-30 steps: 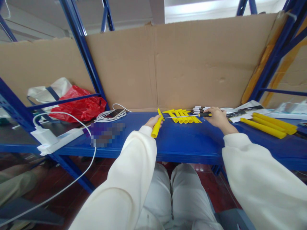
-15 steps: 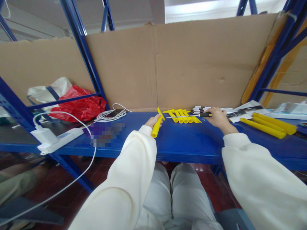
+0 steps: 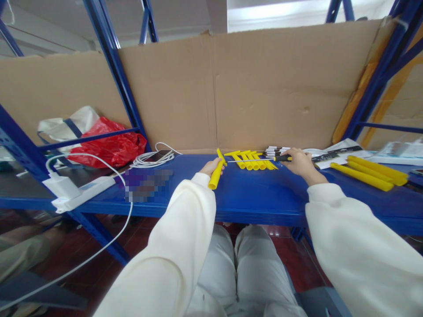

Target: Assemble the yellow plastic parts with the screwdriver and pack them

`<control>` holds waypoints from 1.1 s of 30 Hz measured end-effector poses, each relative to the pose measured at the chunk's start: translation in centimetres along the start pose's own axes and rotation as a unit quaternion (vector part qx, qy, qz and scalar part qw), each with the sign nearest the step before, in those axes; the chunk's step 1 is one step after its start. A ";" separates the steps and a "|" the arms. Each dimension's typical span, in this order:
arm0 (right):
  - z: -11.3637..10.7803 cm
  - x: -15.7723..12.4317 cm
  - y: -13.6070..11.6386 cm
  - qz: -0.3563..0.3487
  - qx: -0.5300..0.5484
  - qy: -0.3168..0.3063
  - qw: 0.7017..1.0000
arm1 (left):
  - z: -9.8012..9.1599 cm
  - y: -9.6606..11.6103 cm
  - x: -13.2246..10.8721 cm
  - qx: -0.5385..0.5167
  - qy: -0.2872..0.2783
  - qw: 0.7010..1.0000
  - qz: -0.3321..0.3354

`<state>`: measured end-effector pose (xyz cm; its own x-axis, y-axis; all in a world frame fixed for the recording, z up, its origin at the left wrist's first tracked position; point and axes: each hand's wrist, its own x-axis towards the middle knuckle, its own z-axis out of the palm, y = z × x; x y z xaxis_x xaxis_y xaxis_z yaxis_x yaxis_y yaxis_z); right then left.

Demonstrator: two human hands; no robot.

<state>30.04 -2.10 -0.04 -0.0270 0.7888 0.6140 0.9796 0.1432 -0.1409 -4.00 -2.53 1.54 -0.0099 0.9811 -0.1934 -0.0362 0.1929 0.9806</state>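
My left hand [image 3: 209,167] is wrapped round a yellow T-shaped piece [image 3: 216,175], whose tube end points toward me. My right hand [image 3: 298,161] grips the black-and-yellow handle of a screwdriver [image 3: 254,160]. Its long thin shaft points left, with the tip at or very near the yellow piece in my left hand; whether it touches cannot be made out. Behind the shaft, several more yellow T-shaped pieces [image 3: 250,164] lie in a row on the blue tabletop [image 3: 257,193].
Yellow tubes [image 3: 366,177] and printed sheets [image 3: 343,152] lie at the right. On the left are a white power strip [image 3: 89,191], a coiled cable [image 3: 152,160], and a red bag [image 3: 114,143]. Cardboard [image 3: 264,88] stands behind the table. Someone's leg [image 3: 29,251] shows at lower left.
The screwdriver tip has moved very slightly left toward the piece in my left hand. Both hands stay nearly where they were, with the same holds.
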 end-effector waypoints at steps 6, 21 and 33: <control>0.2 0.0 0.4 0.000 -0.001 0.004 1.000 | 0.0 0.3 -0.5 -0.007 -0.017 1.000 -0.002; 0.5 0.1 0.6 -0.009 -0.005 0.022 1.000 | -0.1 0.5 -0.5 -0.074 -0.059 0.995 -0.019; 0.3 0.2 1.1 -0.038 -0.065 -0.005 0.997 | 0.5 0.3 -0.5 0.000 0.001 1.000 0.001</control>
<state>31.05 -1.57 -0.33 -0.1030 0.7848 0.6111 0.9922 0.1247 0.0071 -3.54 -2.99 1.97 -0.0127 0.9815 -0.1910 -0.0353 0.1905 0.9811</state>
